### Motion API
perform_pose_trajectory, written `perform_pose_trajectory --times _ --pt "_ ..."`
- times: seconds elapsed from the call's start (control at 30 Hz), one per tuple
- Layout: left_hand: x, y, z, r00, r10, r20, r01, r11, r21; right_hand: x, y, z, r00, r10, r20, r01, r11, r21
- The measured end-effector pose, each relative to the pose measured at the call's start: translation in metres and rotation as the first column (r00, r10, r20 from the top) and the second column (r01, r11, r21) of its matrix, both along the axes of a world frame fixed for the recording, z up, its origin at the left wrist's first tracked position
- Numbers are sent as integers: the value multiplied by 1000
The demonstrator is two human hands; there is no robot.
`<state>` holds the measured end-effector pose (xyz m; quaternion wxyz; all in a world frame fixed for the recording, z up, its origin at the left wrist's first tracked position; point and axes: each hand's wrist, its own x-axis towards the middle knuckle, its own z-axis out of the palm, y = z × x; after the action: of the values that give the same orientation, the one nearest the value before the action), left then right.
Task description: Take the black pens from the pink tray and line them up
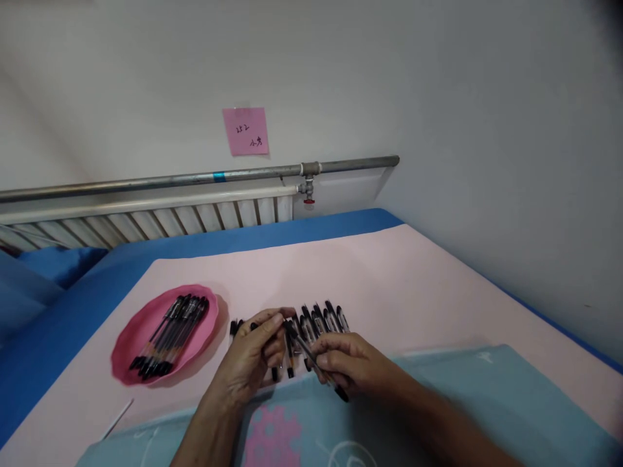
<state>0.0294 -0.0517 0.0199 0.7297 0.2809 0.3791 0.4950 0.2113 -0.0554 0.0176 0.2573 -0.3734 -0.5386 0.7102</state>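
My right hand (348,360) grips a black pen (307,352) that slants from upper left to lower right. At the pen's upper end, my left hand (257,344) is closed, thumb and fingers pinched at its black tip; whether a separate cap is there I cannot tell. Just behind and between my hands lie several black-capped clear pens (318,319) side by side, partly hidden by my fingers. To the left, a pink scalloped plate (121,347) holds a bundle of similar pens (172,334).
A pink sheet (389,285) covers the blue table (272,233). Light blue patterned cloth (452,383) lies along the near edge, with a thin white stick (118,417) at its left. Behind are a radiator (209,217), a metal pipe (185,179) and a pink note (246,131) on the wall.
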Motion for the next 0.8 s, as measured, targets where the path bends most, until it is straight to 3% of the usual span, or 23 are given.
perform_pose_trajectory --times 0.13,0.3,0.5,0.67,0.8 --pt "0 -1 0 999 33 -20 -32 999 43 -1 -2 -3 999 32 -35 -33 999 -29" --pt "-2 1 -1 995 64 -75 -58 995 84 -4 -4 -5 997 -61 50 62 998 -5" --pt "-1 2 2 992 79 -98 -70 993 91 -2 -4 -1 992 129 10 -129 991 30" --pt "-2 1 3 991 85 -107 -72 991 117 -2 -3 -5 1000 -8 21 8 1000 16" --pt "-3 2 2 988 101 -118 -87 989 119 -3 -3 -1 992 88 -87 -95 991 -91"
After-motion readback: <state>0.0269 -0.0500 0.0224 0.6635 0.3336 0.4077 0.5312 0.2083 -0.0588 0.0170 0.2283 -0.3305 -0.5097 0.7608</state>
